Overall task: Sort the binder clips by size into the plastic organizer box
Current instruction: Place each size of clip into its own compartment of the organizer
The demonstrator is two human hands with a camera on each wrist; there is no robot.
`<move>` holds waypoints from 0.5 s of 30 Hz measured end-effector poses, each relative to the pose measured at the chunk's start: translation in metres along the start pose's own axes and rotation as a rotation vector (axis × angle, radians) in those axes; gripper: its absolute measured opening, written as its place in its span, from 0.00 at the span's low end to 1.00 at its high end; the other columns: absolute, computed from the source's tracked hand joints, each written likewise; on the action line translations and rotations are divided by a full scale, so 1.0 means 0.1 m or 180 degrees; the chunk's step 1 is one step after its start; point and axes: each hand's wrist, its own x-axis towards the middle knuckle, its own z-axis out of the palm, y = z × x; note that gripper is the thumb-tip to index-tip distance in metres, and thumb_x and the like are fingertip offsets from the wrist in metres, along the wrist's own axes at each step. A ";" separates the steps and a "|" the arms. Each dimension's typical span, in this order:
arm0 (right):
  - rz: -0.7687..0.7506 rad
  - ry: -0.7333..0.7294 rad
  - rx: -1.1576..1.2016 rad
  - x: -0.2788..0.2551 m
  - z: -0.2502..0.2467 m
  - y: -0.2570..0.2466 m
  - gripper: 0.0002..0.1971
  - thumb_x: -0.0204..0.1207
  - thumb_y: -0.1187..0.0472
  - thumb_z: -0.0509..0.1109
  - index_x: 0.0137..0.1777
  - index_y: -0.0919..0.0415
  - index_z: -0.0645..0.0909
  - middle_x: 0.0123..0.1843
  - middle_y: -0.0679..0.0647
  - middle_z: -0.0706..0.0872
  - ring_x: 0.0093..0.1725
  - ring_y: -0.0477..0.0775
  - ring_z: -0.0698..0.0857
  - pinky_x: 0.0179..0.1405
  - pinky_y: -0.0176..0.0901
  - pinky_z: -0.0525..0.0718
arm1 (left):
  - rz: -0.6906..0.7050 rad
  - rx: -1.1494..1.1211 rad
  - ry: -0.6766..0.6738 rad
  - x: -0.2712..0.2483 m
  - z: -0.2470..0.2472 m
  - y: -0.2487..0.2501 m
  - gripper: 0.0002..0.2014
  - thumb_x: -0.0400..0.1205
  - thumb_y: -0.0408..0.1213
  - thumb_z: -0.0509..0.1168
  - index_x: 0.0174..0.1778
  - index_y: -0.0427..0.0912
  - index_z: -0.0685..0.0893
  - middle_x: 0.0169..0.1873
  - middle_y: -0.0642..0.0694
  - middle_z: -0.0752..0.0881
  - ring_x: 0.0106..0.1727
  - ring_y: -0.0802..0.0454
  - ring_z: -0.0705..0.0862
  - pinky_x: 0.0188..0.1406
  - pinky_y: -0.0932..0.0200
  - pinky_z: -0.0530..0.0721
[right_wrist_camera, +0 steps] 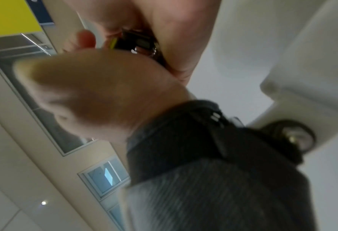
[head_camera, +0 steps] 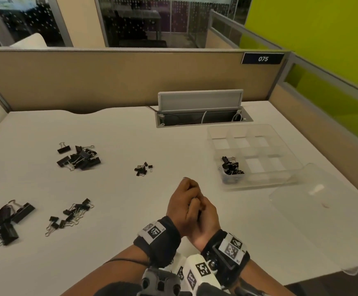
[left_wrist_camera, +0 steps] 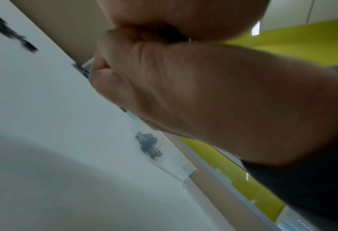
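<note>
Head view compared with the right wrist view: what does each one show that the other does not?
Only the head view shows four binder clip piles on the desk, the clear organizer box with clips in its near-left compartment, and its lid. Only the right wrist view shows black clips with glinting metal between the palms. Both show the left hand and right hand cupped together.

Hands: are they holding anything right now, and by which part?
The left hand and right hand are cupped together around dark binder clips, seen only in the right wrist view. The part gripped cannot be told.
</note>
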 end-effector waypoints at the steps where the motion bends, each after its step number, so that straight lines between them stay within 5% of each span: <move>1: 0.0023 0.0026 0.0094 -0.03 0.01 -0.11 0.14 0.78 0.57 0.63 0.41 0.61 0.89 0.40 0.60 0.87 0.43 0.56 0.89 0.44 0.48 0.84 | 0.0045 -0.0021 0.0035 0.06 0.06 0.01 0.16 0.73 0.40 0.51 0.31 0.38 0.82 0.48 0.47 0.79 0.40 0.56 0.78 0.37 0.67 0.76; 5: 0.0015 0.0009 0.0437 -0.08 0.00 -0.58 0.16 0.79 0.53 0.64 0.46 0.61 0.90 0.44 0.60 0.89 0.50 0.57 0.89 0.49 0.48 0.82 | 0.0283 -0.0099 0.0016 0.36 0.43 0.17 0.23 0.75 0.37 0.49 0.55 0.39 0.86 0.66 0.45 0.76 0.48 0.59 0.83 0.48 0.73 0.79; 9: -0.0137 0.0071 0.0512 -0.04 -0.08 -1.13 0.15 0.75 0.53 0.67 0.56 0.61 0.85 0.52 0.59 0.86 0.62 0.57 0.85 0.60 0.46 0.81 | 0.0395 -0.0409 0.0060 0.67 0.85 0.35 0.22 0.80 0.36 0.49 0.67 0.42 0.80 0.52 0.49 0.87 0.54 0.60 0.85 0.54 0.60 0.84; 12: -0.0290 0.0096 0.0457 0.02 -0.17 -1.54 0.15 0.73 0.57 0.67 0.54 0.63 0.86 0.53 0.60 0.86 0.66 0.58 0.82 0.72 0.47 0.74 | 0.0213 -0.0687 0.0045 0.82 1.16 0.51 0.18 0.85 0.40 0.51 0.69 0.53 0.77 0.50 0.63 0.88 0.54 0.62 0.86 0.55 0.56 0.85; 14: -0.0240 -0.0123 0.0616 0.04 -0.21 -1.76 0.14 0.76 0.58 0.66 0.49 0.67 0.89 0.53 0.62 0.87 0.64 0.58 0.83 0.71 0.47 0.74 | 0.0377 -0.0520 -0.0008 0.94 1.35 0.56 0.19 0.84 0.38 0.52 0.68 0.50 0.79 0.51 0.73 0.85 0.63 0.66 0.81 0.67 0.45 0.78; 15: -0.0276 -0.0133 0.0642 0.06 -0.23 -1.85 0.12 0.73 0.59 0.70 0.46 0.67 0.90 0.51 0.61 0.88 0.60 0.58 0.85 0.66 0.45 0.78 | 0.0486 -0.0398 -0.0069 1.01 1.45 0.56 0.20 0.84 0.37 0.51 0.68 0.47 0.80 0.53 0.71 0.86 0.70 0.65 0.77 0.74 0.41 0.70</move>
